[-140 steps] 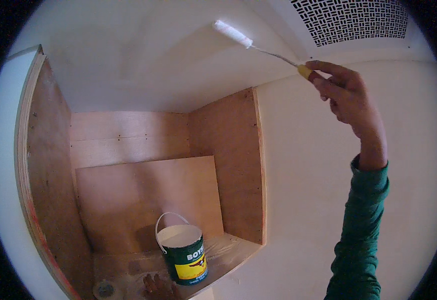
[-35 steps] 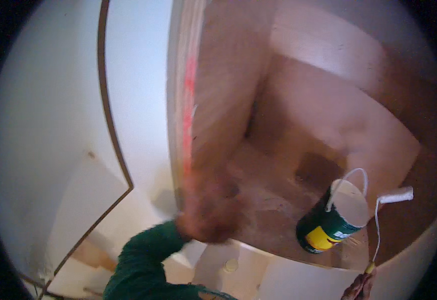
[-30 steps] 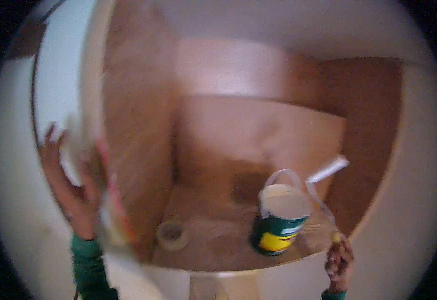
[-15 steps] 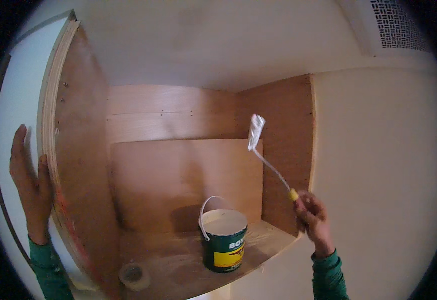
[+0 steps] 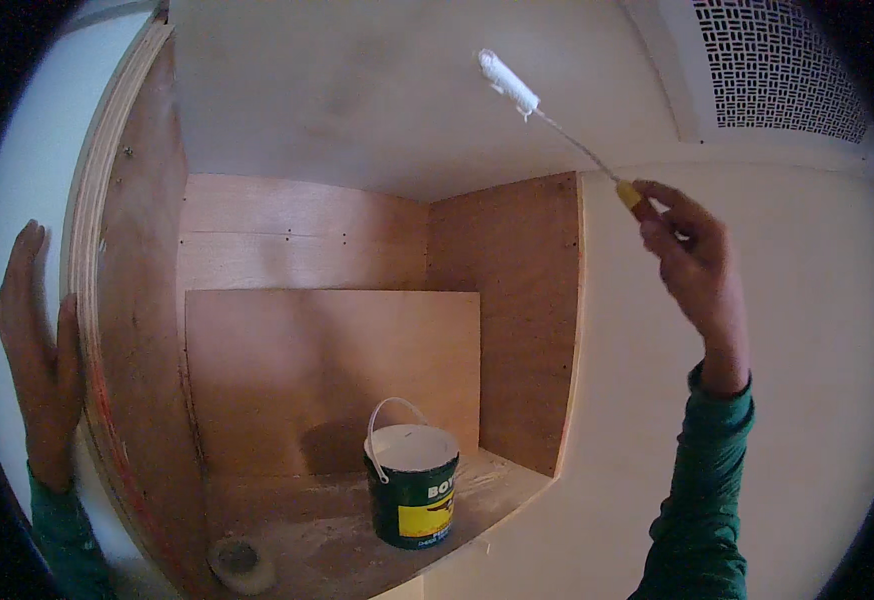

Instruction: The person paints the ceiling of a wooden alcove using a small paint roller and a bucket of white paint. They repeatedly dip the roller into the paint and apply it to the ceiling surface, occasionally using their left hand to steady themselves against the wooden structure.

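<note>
A raised right hand (image 5: 702,255) holds a small paint roller (image 5: 509,82) against the view of the ceiling (image 5: 357,60).

The person's right fingers are clamped on the roller's yellow-and-red handle, with the white, wet-looking sleeve up and to the left of the hand; whether it touches the ceiling cannot be told. The left hand (image 5: 45,360) is at the far left by the white panel (image 5: 32,180), its fingers extended and the thumb apart from them, beside the layered front edge of a wooden cabinet (image 5: 517,310). Inside, an upright green paint can (image 5: 412,520) with a yellow label and raised white handle stands in front of a leaning board (image 5: 247,380). A tape roll (image 5: 242,565) lies left of the can, and a patterned vent (image 5: 777,70) shows at upper right.
</note>
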`<state>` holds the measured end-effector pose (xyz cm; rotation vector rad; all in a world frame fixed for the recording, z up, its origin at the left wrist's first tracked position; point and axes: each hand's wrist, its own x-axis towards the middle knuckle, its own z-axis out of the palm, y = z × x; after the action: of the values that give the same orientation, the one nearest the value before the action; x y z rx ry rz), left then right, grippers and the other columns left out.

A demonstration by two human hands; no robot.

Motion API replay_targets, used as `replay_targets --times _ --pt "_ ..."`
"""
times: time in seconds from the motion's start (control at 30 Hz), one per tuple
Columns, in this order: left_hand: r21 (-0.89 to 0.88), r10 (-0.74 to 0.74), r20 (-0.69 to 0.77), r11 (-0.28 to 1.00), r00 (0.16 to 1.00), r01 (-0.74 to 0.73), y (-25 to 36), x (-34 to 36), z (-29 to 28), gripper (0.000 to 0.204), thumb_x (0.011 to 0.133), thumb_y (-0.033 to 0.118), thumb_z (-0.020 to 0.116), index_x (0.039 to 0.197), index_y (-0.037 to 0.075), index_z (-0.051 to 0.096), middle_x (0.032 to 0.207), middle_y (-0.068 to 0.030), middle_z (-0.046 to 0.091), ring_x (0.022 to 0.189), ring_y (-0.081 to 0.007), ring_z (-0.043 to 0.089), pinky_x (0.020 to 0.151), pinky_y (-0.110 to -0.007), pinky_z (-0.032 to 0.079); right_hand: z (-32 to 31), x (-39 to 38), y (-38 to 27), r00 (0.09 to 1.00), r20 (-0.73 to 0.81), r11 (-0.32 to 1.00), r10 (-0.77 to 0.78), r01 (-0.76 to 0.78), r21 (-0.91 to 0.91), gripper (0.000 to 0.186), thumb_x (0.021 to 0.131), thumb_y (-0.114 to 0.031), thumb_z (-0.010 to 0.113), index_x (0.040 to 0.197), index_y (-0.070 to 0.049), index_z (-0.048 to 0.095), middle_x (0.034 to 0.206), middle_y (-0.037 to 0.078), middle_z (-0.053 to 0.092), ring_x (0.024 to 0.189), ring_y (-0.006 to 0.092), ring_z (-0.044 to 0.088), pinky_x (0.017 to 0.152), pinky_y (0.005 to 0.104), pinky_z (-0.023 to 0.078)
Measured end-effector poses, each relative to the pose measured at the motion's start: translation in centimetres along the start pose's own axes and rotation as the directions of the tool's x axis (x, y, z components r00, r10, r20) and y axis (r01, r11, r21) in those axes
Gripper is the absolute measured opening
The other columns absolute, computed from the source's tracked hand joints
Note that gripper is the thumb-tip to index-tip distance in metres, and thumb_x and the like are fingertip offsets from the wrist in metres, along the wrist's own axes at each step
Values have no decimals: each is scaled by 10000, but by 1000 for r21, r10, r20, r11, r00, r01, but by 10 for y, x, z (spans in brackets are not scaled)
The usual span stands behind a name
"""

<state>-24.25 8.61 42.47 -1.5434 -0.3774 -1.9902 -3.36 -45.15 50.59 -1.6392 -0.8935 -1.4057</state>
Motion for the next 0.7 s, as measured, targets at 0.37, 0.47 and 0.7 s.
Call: replay_targets --times 0.37,0.47,0.7 --pt "78 54 -25 996 998 -52 -10 0 -4 516 1069 226 475 1544 36 413 1594 -166 427 1481 -341 384 1226 -456 270 -6 41 -52 998 50 997 35 -32 -70 369 970 -159 657 1316 -33 677 798 -5 625 638 49 456 534 249 365" --pt "116 81 -20 990 997 -78 -13 1 -5 519 1058 225 501 1537 40 424 1585 -168 440 1471 -342 400 1222 -451 277 32 68 -34 993 93 991 -72 82 -104 360 963 -200 675 1287 -43 698 772 10 635 616 70 467 537 272 394" --pt "73 77 -35 995 996 -74 -13 -1 -13 518 1043 224 544 1517 40 444 1555 -164 479 1448 -338 436 1204 -453 312 166 131 10 957 147 941 -251 276 -195 344 934 -233 682 1240 -85 734 795 81 679 618 133 553 579 325 474"
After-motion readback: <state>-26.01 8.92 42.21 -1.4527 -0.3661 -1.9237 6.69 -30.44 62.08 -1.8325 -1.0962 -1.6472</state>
